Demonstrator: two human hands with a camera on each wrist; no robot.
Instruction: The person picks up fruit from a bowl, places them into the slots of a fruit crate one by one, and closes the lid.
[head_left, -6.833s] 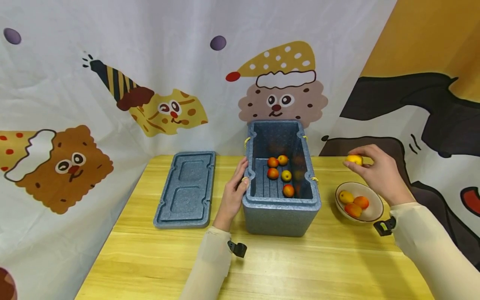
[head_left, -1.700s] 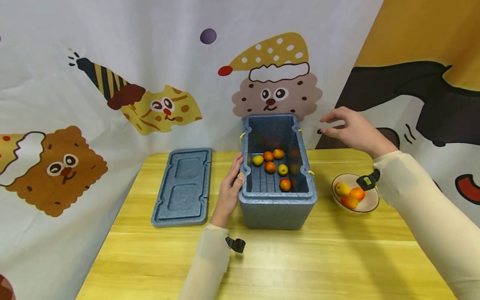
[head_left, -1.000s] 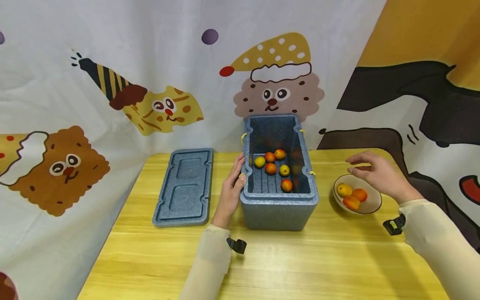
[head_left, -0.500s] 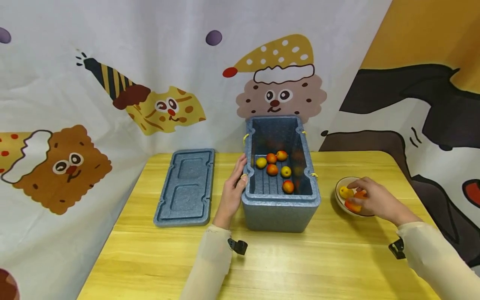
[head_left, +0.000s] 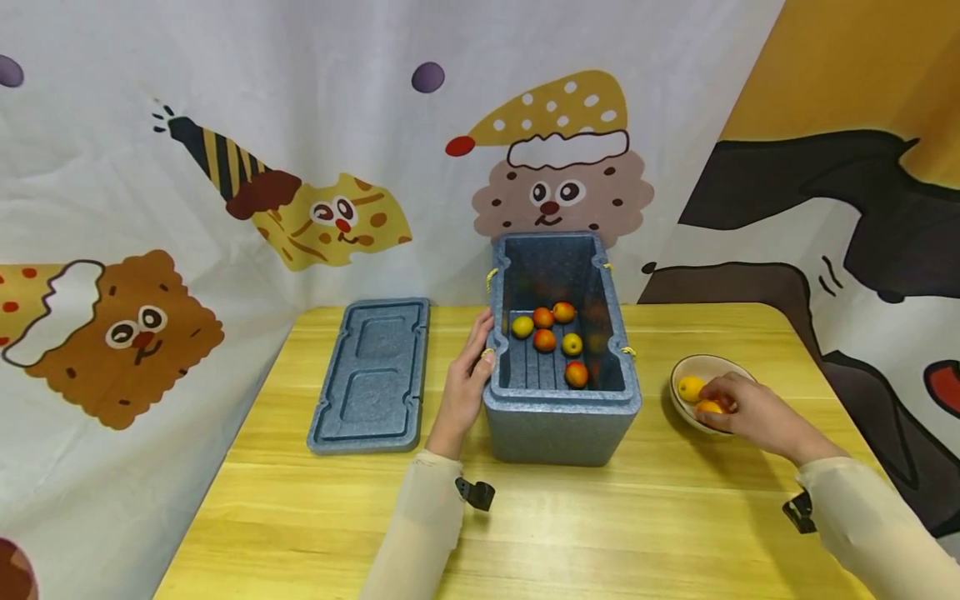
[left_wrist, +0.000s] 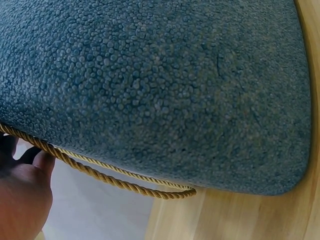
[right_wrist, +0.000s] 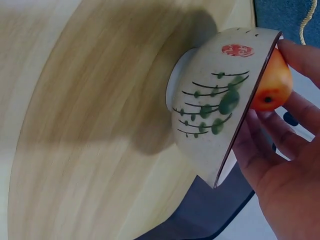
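In the head view, my left hand (head_left: 462, 398) rests along the left outer wall of a grey-blue foam box (head_left: 555, 433), thumb at its rim. The left wrist view shows that hand (left_wrist: 25, 195) beside a gold rope handle (left_wrist: 115, 181) on the box. At the right, my right hand (head_left: 761, 417) reaches into a cream bowl (head_left: 701, 367) and grips an orange-red fruit (right_wrist: 274, 82) between thumb and fingers. A yellow fruit (head_left: 690, 388) lies beside it; my hand covers the rest of the bowl's inside. Several small red and yellow fruits (head_left: 544, 340) lie on the box floor.
The box's foam lid (head_left: 371, 375) lies flat on the wooden table (head_left: 555, 533), left of the box. A printed cloth (head_left: 360, 100) hangs behind the table. Yellow rope loops (head_left: 628, 351) stick out at the box's sides.
A yellow fruit has joined those in the box. My right hand, raised and holding nothing, has come down into the bowl and taken hold of the orange-red fruit. My left hand stays at the box.
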